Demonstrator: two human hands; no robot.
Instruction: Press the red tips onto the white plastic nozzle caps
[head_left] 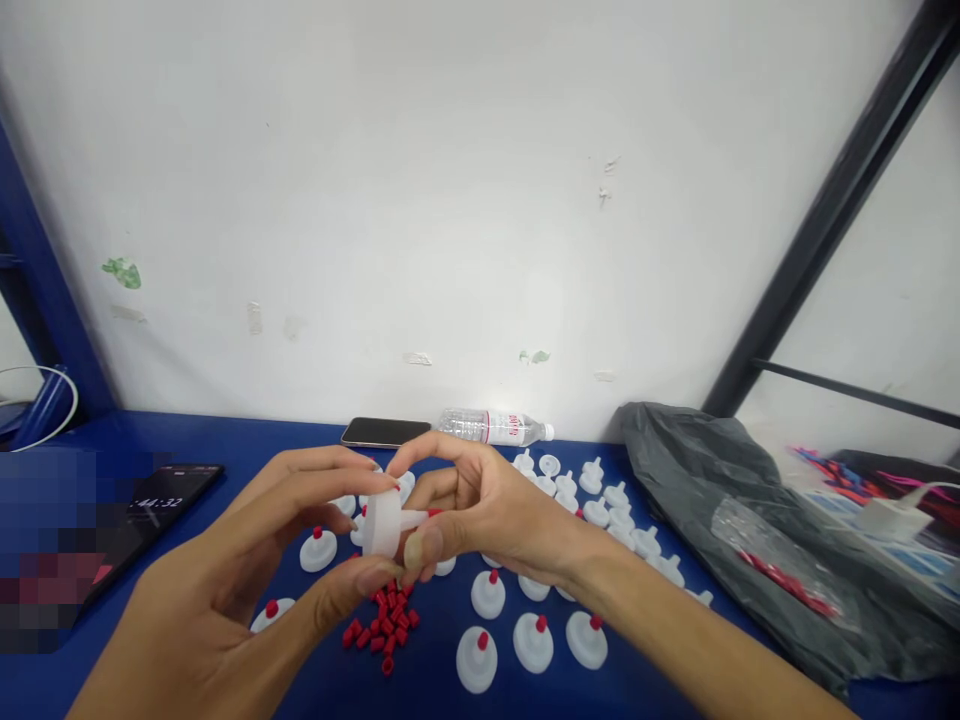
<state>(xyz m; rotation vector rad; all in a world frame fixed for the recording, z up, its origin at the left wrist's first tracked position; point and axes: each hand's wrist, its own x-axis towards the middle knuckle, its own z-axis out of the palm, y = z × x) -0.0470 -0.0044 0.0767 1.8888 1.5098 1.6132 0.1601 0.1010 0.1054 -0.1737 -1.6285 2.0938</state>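
Note:
My left hand (255, 580) grips a white plastic nozzle cap (382, 525) by its round base, between thumb and fingers. The cap is tilted on its side, spout toward the right. My right hand (465, 500) closes around that spout, where a small red tip cap (434, 512) shows partly between its fingers. Below the hands lies a pile of loose red tip caps (386, 625) on the blue table. Several white nozzle caps with red tips, such as one nozzle cap (477, 660), stand around the pile. More white nozzle caps (621, 520) without red tips stand at the right.
A phone (386, 432) and a clear plastic bottle (495, 427) lie by the wall. Another phone showing a timer (154, 520) is at the left. A dark grey plastic bag (690, 470) at the right bears a clear bag of red caps (787, 580); a white charger (892, 518) sits beyond.

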